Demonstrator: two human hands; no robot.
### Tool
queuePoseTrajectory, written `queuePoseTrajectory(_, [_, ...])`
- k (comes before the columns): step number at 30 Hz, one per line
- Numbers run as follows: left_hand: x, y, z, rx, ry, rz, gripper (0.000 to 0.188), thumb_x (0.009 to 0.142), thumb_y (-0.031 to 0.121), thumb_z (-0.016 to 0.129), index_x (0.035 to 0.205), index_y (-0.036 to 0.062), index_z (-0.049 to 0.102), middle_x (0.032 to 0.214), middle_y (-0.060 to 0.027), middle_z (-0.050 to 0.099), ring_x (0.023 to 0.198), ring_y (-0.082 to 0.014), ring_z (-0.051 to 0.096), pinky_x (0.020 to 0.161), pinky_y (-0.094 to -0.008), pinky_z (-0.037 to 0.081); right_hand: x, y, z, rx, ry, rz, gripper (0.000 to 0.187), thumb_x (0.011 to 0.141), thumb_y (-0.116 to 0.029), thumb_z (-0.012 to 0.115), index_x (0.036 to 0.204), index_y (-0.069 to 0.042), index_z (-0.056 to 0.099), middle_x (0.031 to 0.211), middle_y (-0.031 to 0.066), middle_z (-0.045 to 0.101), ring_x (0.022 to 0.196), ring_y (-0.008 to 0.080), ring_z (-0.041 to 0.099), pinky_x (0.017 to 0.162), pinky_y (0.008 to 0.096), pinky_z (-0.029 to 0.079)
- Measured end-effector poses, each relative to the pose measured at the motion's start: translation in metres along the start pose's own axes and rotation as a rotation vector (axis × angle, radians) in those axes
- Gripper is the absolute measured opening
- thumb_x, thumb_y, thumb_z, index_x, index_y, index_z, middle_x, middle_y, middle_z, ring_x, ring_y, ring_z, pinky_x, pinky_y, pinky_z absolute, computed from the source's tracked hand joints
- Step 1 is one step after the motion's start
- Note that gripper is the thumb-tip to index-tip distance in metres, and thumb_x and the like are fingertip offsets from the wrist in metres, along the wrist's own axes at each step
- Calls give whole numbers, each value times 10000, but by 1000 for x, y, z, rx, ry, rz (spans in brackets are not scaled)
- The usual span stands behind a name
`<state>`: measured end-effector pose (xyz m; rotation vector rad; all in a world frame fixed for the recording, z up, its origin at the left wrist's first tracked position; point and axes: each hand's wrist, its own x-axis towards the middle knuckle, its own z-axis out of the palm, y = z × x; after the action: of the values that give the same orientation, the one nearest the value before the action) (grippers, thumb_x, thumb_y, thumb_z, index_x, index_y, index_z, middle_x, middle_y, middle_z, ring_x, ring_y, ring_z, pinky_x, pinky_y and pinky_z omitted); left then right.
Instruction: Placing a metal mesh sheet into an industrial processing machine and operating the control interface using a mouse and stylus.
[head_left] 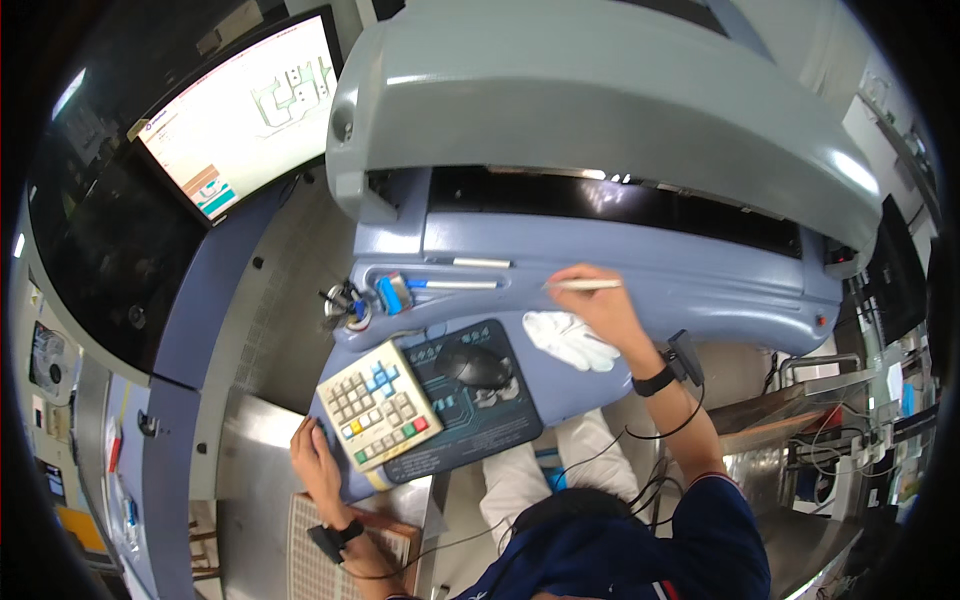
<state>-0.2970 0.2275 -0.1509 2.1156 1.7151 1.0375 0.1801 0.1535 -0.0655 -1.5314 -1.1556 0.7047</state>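
Observation:
My right hand (602,305) is closed around a slim white pen (588,284), held roughly level above the blue-grey machine ledge. Just below it, a white glove (570,338) lies crumpled on the ledge. My left hand (315,462) rests at the ledge's left edge, holding nothing, its fingers loosely extended beside a cream keypad (378,405) with coloured keys. The keypad sits tilted, partly over a dark printed mouse mat (480,432). On that mat is a black mouse (474,366), which neither hand touches.
A shallow tray holds a blue-and-white marker (455,285), and another white marker (482,263) lies behind it. Left of them are a blue eraser-like block (393,293) and a pen cup (343,302). The grey machine hood (610,110) overhangs the back; a lit monitor (245,115) stands far left.

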Motion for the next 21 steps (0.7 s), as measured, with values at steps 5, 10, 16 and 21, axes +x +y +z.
queuePoseTrajectory(5, [-3,-7,3,-30,15,-22,304,1038,189,503,1140,-45,668,1207,-213,653,1137,-365,602,1011,-429,451,34,11,-106,99,364,-223,131,892,-78,744,985,12,722,845,20,702,752,80,615,685,236,502])
queuePoseTrajectory(10, [-2,2,7,-12,31,-18,320,1042,215,499,1128,-39,675,1209,-202,657,1136,-356,605,1000,-424,457,75,54,-174,8,537,-291,223,882,-163,794,987,17,716,841,30,697,758,93,623,696,243,507])
queuePoseTrajectory(16, [0,1,1,36,56,-33,268,1009,165,530,1123,-22,685,1166,-184,681,1089,-349,631,974,-417,476,114,63,-160,-690,710,-508,342,854,-252,799,1053,7,696,972,173,724,866,323,678,831,409,526])
queuePoseTrajectory(21, [3,-3,6,25,68,15,253,983,170,567,1093,-17,698,1144,-198,690,1084,-363,636,982,-425,482,132,99,-198,-1187,681,-560,379,917,-246,617,1235,-41,626,1234,232,626,1168,450,554,1019,550,420])
